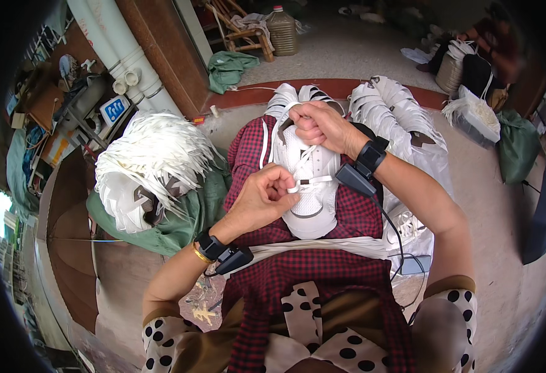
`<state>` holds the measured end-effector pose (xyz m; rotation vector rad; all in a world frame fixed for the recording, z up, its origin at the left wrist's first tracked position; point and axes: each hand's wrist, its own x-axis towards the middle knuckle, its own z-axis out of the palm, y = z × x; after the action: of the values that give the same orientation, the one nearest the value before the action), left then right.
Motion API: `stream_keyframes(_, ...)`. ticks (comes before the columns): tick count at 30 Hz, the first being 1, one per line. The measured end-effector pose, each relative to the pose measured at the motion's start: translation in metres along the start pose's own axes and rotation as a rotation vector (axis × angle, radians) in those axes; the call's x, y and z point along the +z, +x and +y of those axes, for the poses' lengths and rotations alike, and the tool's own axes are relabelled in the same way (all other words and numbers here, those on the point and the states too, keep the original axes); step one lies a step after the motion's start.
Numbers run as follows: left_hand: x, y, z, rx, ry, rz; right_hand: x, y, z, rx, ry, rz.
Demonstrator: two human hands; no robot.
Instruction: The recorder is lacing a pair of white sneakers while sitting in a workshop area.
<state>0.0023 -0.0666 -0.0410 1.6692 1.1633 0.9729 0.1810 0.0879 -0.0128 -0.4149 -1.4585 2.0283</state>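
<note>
A white shoe upper (313, 214) lies on my lap over a red-and-black checked apron (248, 152), its toe toward me. White shoelace (320, 180) is threaded across its lower eyelets. My left hand (268, 198) is beside the left of the upper, thumb and fingers pinched on a white lace end. Above the tongue, my right hand (324, 129) is closed, with white lace showing at its fingers. The fingers partly hide what is gripped. Each wrist wears a black strapped device.
To the left, a heap of white laces (155, 149) and uppers rests on a green sack (198, 214). Stacked white uppers (391, 112) lie at the far right of my lap. A pipe (133, 56) stands far left. Another person (493, 46) sits far right near a plastic box (473, 118).
</note>
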Motion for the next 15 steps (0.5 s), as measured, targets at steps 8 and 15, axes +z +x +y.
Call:
stream_keyframes(8, -0.019, 0.001, 0.008, 0.173, 0.582, -0.019, -0.001, 0.000, 0.001, 0.008, -0.006, -0.019)
stream_keyframes(15, 0.004, -0.024, 0.022, 0.450, 0.548, 0.266, 0.002, 0.002, 0.000, 0.037, -0.048, -0.011)
